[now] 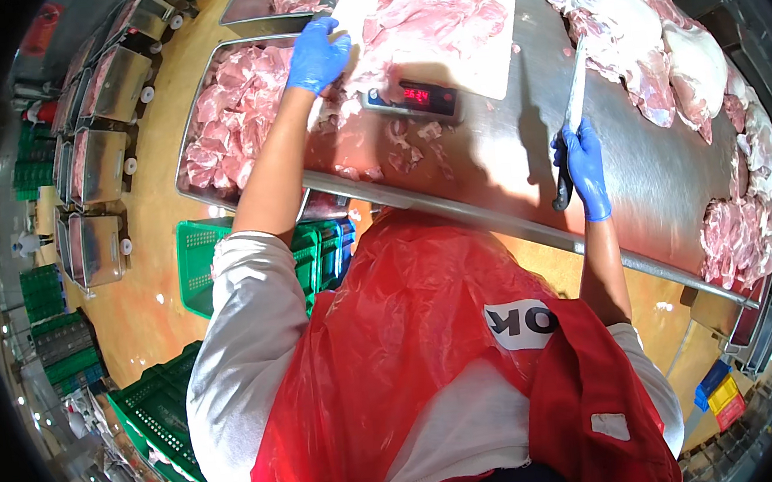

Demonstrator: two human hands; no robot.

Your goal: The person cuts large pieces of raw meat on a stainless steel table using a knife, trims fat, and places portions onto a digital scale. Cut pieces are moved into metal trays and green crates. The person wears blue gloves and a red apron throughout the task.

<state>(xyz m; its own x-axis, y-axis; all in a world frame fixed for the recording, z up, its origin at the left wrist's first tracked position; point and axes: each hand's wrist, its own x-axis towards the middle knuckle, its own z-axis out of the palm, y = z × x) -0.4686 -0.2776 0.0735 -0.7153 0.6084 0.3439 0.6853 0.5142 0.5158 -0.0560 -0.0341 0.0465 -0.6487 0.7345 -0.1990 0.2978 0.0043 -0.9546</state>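
Observation:
My right hand, in a blue glove, is closed round the black handle of a knife. Its long blade points away from me, the tip close to the large cuts of meat at the far right. My left hand, also gloved in blue, is over the left edge of a white board, with thumb and fingers apart and nothing visible in it. Pale pink meat lies spread on that board. At its near edge is a weighing scale with a lit red display.
A metal tray full of meat pieces stands left on the steel table, with another tray behind it. More meat lies at the right edge. Green crates stand below the table; wheeled bins line the left.

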